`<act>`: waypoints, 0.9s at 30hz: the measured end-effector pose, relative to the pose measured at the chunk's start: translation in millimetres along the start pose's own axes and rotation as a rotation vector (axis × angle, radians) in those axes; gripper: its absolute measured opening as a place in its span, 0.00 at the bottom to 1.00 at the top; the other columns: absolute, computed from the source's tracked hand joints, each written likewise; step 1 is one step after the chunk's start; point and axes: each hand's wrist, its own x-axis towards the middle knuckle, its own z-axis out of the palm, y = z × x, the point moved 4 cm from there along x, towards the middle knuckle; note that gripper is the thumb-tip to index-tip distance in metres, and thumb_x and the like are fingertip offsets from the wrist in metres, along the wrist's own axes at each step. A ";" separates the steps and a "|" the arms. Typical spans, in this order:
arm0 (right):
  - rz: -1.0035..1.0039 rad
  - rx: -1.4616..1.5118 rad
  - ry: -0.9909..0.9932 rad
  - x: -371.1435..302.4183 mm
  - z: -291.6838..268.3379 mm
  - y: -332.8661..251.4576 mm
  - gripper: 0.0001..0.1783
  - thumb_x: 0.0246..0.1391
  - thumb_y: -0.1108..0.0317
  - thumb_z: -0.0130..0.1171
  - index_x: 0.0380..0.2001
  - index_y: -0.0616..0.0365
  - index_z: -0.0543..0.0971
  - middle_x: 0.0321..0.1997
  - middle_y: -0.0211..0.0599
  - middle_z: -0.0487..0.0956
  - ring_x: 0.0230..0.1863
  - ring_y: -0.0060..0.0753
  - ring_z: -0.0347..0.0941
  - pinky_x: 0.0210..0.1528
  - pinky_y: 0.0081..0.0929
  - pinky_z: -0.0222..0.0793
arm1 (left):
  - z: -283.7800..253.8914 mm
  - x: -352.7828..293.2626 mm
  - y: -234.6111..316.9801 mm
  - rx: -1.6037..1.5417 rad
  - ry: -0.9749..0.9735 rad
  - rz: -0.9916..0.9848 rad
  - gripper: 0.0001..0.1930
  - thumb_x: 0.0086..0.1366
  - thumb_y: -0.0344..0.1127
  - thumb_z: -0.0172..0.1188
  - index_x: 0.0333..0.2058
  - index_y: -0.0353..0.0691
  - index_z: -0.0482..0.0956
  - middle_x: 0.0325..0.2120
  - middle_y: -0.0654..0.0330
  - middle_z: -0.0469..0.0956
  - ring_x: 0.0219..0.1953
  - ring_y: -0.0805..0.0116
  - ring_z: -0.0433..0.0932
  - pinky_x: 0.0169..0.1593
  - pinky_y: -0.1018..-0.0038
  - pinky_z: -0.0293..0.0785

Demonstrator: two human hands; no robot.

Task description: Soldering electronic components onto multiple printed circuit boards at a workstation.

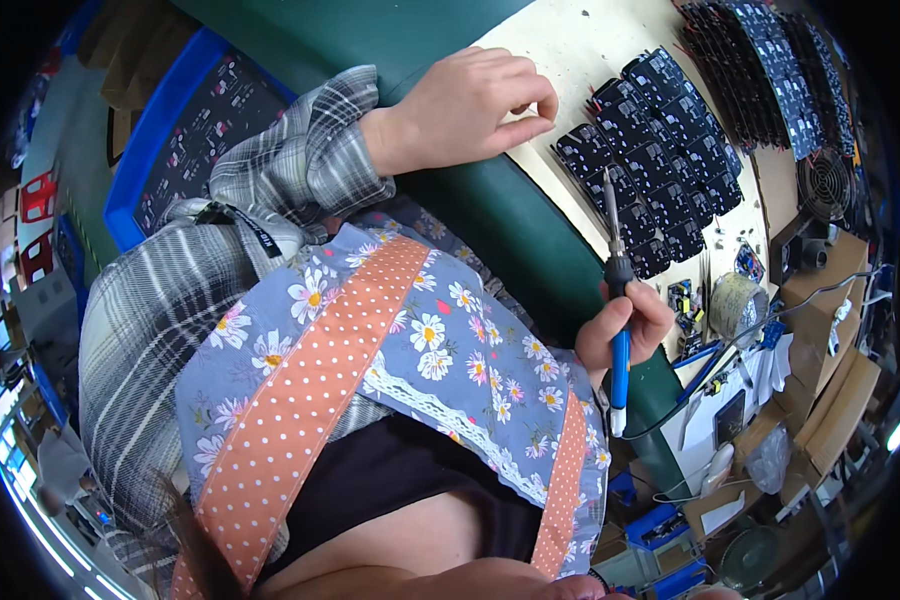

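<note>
My right hand is closed round a soldering iron with a blue and black handle. Its metal tip points away from me, over the near-left part of a panel of black circuit boards. I cannot tell whether the tip touches a board. My left hand hovers left of the boards, over the edge of the work surface. Its fingers are curled, with thumb and forefinger brought together; anything between them is too small to make out.
Stacked black boards stand at the far right, above a small round fan. A roll of tape and a cable lie right of the iron. Cardboard boxes line the right side. A blue tray of boards is at left.
</note>
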 end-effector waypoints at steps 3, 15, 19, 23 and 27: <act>0.034 -0.010 -0.041 3.8 10.9 -1.3 0.10 0.52 0.70 0.55 0.36 0.59 0.67 0.27 0.39 0.72 0.27 0.30 0.68 0.32 0.24 0.63 | -0.7 -4.5 1.5 -0.024 0.011 0.001 0.05 0.52 0.34 0.61 0.25 0.43 0.75 0.21 0.65 0.71 0.25 0.67 0.71 0.32 0.73 0.66; 0.113 -0.096 0.081 6.6 15.4 -3.3 0.15 0.53 0.61 0.55 0.35 0.61 0.68 0.33 0.38 0.71 0.31 0.28 0.72 0.30 0.22 0.75 | 0.6 3.7 5.5 0.011 0.071 0.067 0.04 0.52 0.33 0.61 0.25 0.44 0.74 0.21 0.66 0.71 0.26 0.68 0.72 0.33 0.73 0.66; 0.123 -0.073 0.063 8.4 18.4 -4.6 0.12 0.53 0.64 0.54 0.35 0.61 0.68 0.34 0.38 0.70 0.31 0.28 0.72 0.31 0.23 0.75 | 3.1 7.9 8.2 0.008 0.070 0.085 0.05 0.51 0.33 0.61 0.25 0.44 0.74 0.21 0.66 0.71 0.26 0.68 0.72 0.33 0.73 0.66; 0.124 -0.078 0.026 11.4 19.3 -4.3 0.10 0.53 0.66 0.53 0.35 0.61 0.68 0.35 0.38 0.70 0.31 0.27 0.71 0.32 0.23 0.75 | 7.3 8.3 9.1 0.046 0.069 0.092 0.05 0.50 0.33 0.62 0.25 0.45 0.74 0.21 0.66 0.71 0.26 0.68 0.72 0.32 0.73 0.66; 0.096 -0.125 -0.050 11.0 17.7 -6.1 0.10 0.53 0.68 0.53 0.35 0.61 0.68 0.35 0.39 0.70 0.32 0.28 0.71 0.35 0.23 0.73 | 9.6 10.0 12.6 0.060 0.082 0.126 0.06 0.49 0.33 0.62 0.24 0.45 0.73 0.21 0.66 0.71 0.27 0.68 0.72 0.32 0.73 0.66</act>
